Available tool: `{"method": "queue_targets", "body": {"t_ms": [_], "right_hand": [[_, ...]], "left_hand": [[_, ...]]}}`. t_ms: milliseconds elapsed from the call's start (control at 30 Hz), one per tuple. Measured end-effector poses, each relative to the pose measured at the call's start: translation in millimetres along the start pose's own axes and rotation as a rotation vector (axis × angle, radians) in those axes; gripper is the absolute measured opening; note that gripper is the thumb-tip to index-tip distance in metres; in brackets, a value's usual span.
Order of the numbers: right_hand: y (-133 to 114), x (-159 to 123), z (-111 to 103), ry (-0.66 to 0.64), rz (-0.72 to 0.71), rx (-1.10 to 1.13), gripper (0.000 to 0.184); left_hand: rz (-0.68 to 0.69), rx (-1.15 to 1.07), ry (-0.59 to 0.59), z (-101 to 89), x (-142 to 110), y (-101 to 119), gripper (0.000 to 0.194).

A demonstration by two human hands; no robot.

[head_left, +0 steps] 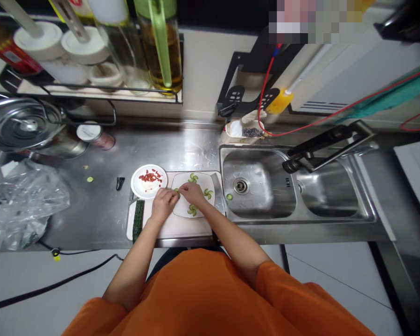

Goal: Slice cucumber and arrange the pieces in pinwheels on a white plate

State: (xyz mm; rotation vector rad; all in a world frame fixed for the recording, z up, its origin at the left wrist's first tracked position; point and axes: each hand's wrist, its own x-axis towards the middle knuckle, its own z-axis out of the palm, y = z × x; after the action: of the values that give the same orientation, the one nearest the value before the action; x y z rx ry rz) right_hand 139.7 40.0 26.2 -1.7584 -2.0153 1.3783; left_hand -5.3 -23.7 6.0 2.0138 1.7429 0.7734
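The person wears a big orange shirt (203, 294). It is 1 plain color, a bit darker in some spots and brighter in others. It has 2 short sleeves, the left sleeve (98, 312) and the right sleeve (283, 289), and both are orange too. The 2 lower arms are bare. The left hand (165, 203) and the right hand (192, 192) are bare too. Little bits of dark blue pants (168, 258) peek out by the shirt.

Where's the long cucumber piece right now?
Head view: long cucumber piece is at the cutting board's left edge, just below the white plate.
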Motion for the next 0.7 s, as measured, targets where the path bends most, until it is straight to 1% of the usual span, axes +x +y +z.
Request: {"method": "queue_targets", "body": {"t_ms": [133,367,700], "right_hand": [[3,0,1,0.022,-0.001,-0.040,0.018],[7,0,8,0.024,-0.038,-0.071,0.020],[8,1,10,0.030,-0.081,-0.083,0.021]], "left_hand": [[0.024,0.013,0.008,3.3,0,-4,0.019],[0.114,0.026,0.088,5.8,2,-7,0.013],[0.122,0.020,0.089,9.7,3,-12,0.011]]}}
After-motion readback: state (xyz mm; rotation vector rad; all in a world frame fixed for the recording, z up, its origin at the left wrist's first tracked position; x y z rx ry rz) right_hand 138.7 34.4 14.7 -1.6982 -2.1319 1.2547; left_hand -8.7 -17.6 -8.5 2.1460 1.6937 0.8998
